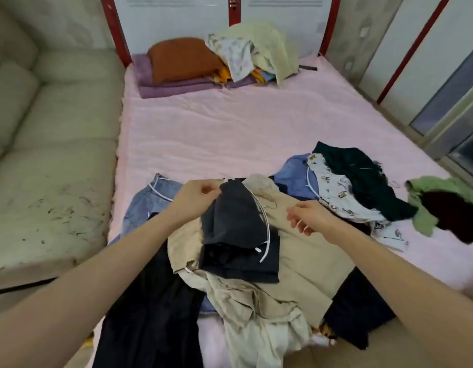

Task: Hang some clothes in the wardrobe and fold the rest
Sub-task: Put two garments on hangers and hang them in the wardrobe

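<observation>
A dark grey garment (235, 224) hangs on a white hanger (266, 224) on top of the clothes heap at the near end of the bed. My left hand (198, 195) pinches the garment's top edge and lifts it. My right hand (307, 216) hovers to the right above a beige garment (304, 258), fingers loosely curled, holding nothing. Beneath lie blue jeans (153, 197), black trousers (150, 301) and a cream shirt (259, 322).
The pink bed sheet (230, 134) stretches ahead. A second heap with a blue shirt (293, 173), a patterned top and a dark green piece lies right. A green and maroon garment (442, 208) lies far right. Folded towels and clothes (203, 65) are at the headboard. A sofa (49, 155) stands left.
</observation>
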Motion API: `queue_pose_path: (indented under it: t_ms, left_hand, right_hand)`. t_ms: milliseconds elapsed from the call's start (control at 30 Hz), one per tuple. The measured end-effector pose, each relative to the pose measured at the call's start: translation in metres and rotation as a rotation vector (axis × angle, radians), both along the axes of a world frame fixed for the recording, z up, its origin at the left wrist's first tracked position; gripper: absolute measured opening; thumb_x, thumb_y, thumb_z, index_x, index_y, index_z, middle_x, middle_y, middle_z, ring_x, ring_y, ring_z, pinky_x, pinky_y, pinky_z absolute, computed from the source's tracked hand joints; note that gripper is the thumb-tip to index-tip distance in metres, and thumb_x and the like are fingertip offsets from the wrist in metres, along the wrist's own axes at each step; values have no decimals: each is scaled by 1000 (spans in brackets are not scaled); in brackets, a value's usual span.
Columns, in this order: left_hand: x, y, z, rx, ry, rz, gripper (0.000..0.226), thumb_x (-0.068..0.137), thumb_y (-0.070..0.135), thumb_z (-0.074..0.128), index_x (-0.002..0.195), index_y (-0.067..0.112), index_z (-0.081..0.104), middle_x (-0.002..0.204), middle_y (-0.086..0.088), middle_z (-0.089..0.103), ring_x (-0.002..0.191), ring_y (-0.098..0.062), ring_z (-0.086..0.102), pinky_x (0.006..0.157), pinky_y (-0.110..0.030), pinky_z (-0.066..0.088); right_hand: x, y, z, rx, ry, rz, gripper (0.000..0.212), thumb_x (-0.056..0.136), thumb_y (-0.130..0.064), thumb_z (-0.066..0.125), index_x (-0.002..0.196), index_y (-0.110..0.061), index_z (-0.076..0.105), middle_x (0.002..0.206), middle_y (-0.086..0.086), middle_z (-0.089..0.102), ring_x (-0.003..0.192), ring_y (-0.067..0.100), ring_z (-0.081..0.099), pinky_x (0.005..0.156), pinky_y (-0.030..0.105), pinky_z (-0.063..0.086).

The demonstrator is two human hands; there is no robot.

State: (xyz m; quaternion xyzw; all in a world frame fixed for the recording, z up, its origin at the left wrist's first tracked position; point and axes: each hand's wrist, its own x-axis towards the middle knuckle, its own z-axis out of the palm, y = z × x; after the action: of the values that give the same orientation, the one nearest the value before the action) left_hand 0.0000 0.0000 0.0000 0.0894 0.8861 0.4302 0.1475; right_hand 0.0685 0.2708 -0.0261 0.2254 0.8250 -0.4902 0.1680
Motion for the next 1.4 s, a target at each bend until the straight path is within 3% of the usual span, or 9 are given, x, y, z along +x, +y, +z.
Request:
queue_pose_path:
  t_ms: [167,333,567,633,767,867,1000,1133,1400]
  left_hand:
    - [-39,37,-97,-262,-97,30,17,86,30,51,91,22,65,98,-2,69,93,-22,63,85,-35,50]
    - [-62,74,-157,-590,-93,93,39,91,46,44,127,31,55,127,1,58,113,-24,57,94,-33,44]
    - [-60,107,-234,-618,-302,120,75,96,47,44,153,23,2,161,-6,-2,148,-28,-2,118,-53,10]
    - [-62,105,-242,-620,-342,145,77,96,48,45,153,22,0,161,-7,-4,147,-31,-3,117,-52,15]
    - [-82,97,-251,-611,-504,65,76,94,52,47,153,18,14,159,-12,11,145,-36,11,116,-50,21]
    - [-90,105,-233,-593,-549,15,71,93,50,50,149,13,27,154,-13,25,141,-34,25,114,-45,27]
    - [-96,136,-173,-196,-456,187,48,96,41,52,134,13,50,138,-3,51,122,-16,50,97,-22,35]
    - [-104,171,-93,575,-639,401,37,98,41,47,125,17,56,126,0,60,116,-14,57,100,-32,46]
    - [-119,220,27,1033,-635,530,17,98,13,50,98,-4,55,92,-12,62,84,-21,66,73,-35,57]
  right_hand:
    - [-51,34,-97,30,-211,44,21,95,-12,49,74,-9,53,64,7,55,52,17,50,50,24,39]
    - [-114,43,-188,116,-248,69,27,89,-13,54,63,-9,49,73,19,59,69,31,59,69,42,52]
    - [-147,35,-284,-64,-372,-63,27,90,-35,61,85,-10,51,90,10,61,84,26,59,78,39,52]
    - [-148,33,-291,-188,-382,-158,26,88,-35,63,89,-10,57,87,11,65,78,25,63,82,44,55]
    - [-156,39,-256,-346,-172,-346,22,97,-22,53,85,-4,59,56,3,47,47,15,45,50,29,46]
    - [-164,47,-204,-374,13,-327,24,95,-15,54,72,-8,50,47,-1,38,39,10,38,47,26,40]
    - [-166,54,-126,-434,152,-285,31,94,-11,53,65,-12,43,54,1,36,44,13,35,44,24,35]
    - [-158,52,-63,-467,253,-208,19,95,-9,50,78,-1,55,51,-2,39,43,14,36,42,25,31]
    - [-128,55,36,-399,333,58,16,96,-16,56,89,-2,59,56,2,54,43,13,49,45,24,43]
